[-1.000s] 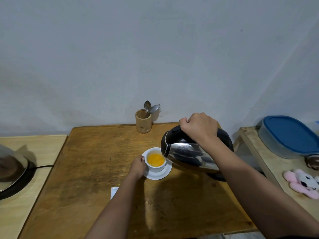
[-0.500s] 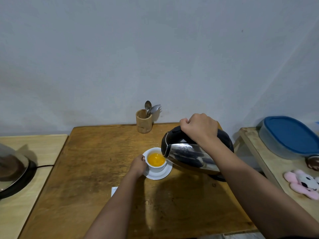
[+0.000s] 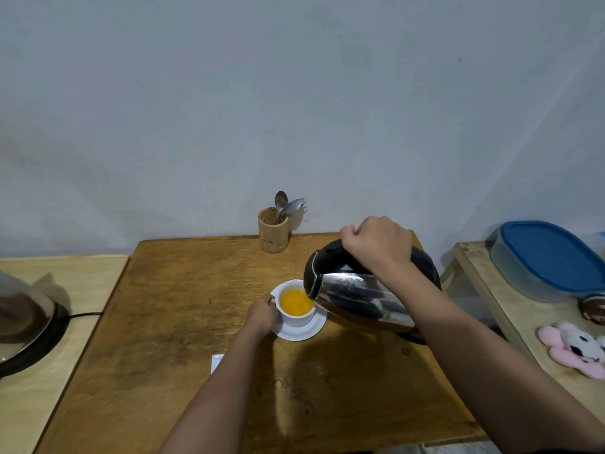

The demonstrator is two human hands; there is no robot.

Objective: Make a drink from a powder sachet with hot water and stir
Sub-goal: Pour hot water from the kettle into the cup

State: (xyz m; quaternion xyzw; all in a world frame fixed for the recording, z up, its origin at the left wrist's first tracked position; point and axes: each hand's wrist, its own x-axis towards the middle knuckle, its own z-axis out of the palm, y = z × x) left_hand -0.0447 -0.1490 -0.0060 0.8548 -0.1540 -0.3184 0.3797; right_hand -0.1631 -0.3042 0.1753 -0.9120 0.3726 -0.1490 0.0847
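A white cup (image 3: 298,319) holding orange liquid stands on a white saucer (image 3: 304,332) in the middle of the wooden table (image 3: 183,322). My left hand (image 3: 262,314) grips the cup's left side at the handle. My right hand (image 3: 376,245) is closed around the black handle of a steel kettle (image 3: 357,296). The kettle is tilted left with its spout over the cup's right rim. A white sachet (image 3: 217,362) peeks out from under my left forearm.
A wooden holder (image 3: 272,229) with a spoon and a fork stands at the table's far edge by the wall. A round black appliance with a cord (image 3: 29,329) sits on the left counter. On the right shelf lie a blue-lidded container (image 3: 550,260) and a pink plush toy (image 3: 576,348).
Both hands, the kettle and the cup stay almost where they were. The kettle keeps its tilt over the cup.
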